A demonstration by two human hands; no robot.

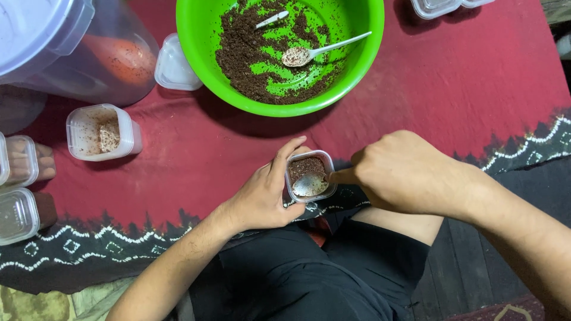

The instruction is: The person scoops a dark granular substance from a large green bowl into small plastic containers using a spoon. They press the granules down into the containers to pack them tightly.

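My left hand [262,196] wraps around a small clear plastic cup [309,176] partly filled with dark brown crumbs, held just above my lap. My right hand [401,172] grips a metal spoon [310,184] whose bowl rests inside the cup on the crumbs. Beyond them stands a large green bowl [363,56] with more brown crumbs smeared over its bottom and a white plastic spoon [315,52] lying in it.
A red cloth [464,89] with a black patterned border covers the floor. A big clear lidded jug [71,47] stands far left. An open cup [101,132] with crumbs and several lidded cups [18,196] sit at left; more containers [437,7] lie at the top right.
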